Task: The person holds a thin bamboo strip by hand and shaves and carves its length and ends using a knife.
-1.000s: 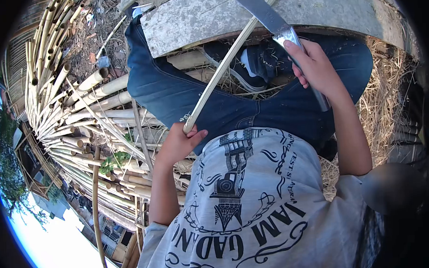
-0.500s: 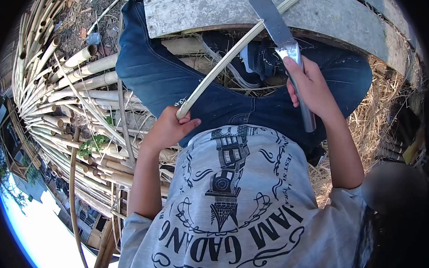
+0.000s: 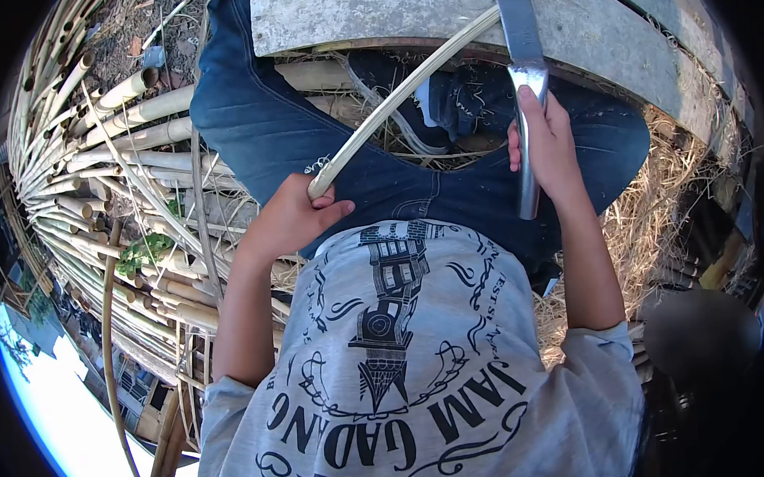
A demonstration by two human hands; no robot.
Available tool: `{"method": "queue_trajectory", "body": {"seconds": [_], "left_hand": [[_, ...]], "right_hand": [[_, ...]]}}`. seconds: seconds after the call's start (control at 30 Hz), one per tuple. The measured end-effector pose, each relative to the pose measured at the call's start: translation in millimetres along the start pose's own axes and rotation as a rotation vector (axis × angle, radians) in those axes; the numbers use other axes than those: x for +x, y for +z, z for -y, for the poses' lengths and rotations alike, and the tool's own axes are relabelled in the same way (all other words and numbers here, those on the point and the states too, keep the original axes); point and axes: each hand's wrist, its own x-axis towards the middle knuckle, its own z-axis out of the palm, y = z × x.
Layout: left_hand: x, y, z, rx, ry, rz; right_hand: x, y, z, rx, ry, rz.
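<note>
My left hand [image 3: 295, 215] is closed around the near end of a long pale bamboo strip [image 3: 394, 100], which slants up to the right across a grey wooden board [image 3: 357, 17]. A small curl of shaving sits on the strip beside that hand. My right hand [image 3: 547, 144] grips the metal handle of a broad flat blade [image 3: 519, 23], its thumb on the base of the blade. The blade points up and lies over the strip at the board, so whether its edge touches the strip I cannot tell.
Cut bamboo poles [image 3: 125, 121] are stacked at the left, with a green plant [image 3: 143, 253] among them. Shoes [image 3: 424, 111] show between my bent legs under the board. Straw-like shavings [image 3: 642, 221] lie at the right.
The blade has turned more upright and moved right and up over the board. The far part of the strip has shifted right. Both hands keep their hold.
</note>
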Motion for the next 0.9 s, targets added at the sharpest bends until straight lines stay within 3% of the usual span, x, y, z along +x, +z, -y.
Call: {"method": "queue_trajectory", "body": {"seconds": [0.03,0.1,0.17,0.23,0.37,0.43,0.57,0.67,0.77,0.83,0.9], "left_hand": [[0.0,-0.7,-3.1,0.003,-0.036,0.026],[-4.3,-2.2,7.0,-0.005,-0.007,0.005],[-0.4,-0.6,9.0,-0.019,0.04,0.007],[1.1,-4.0,0.4,0.005,0.019,-0.012],[6.6,-6.1,-2.4,0.01,-0.006,0.032],[7.1,-8.0,5.7,-0.016,0.057,0.05],[9.7,-2.9,-8.8,-0.043,0.05,0.013],[6.5,-1.7,-14.9,-0.009,-0.007,-0.002],[10.9,-4.5,-3.4,-0.045,0.081,0.037],[10.3,-8.0,-8.8,-0.031,0.086,0.025],[11.4,-4.5,-11.7,-0.028,0.074,0.041]], "right_hand": [[-11.0,5.1,1.1,-0.147,0.022,0.21],[-22.0,6.5,13.4,-0.125,0.166,0.293],[-8.6,-13.4,18.5,-0.186,0.094,0.256],[3.9,-11.5,10.5,-0.025,-0.021,-0.008],[-10.9,5.7,6.2,-0.126,-0.093,0.068],[-8.5,-18.6,25.4,-0.179,0.027,0.185],[12.1,-20.6,8.0,-0.039,-0.042,-0.061],[-12.8,4.9,16.6,-0.193,0.039,0.294],[-0.6,-9.2,24.6,-0.237,0.01,0.258],[9.4,-3.8,18.5,-0.047,-0.056,0.014],[-1.9,12.5,16.2,-0.156,-0.038,0.074]]}}
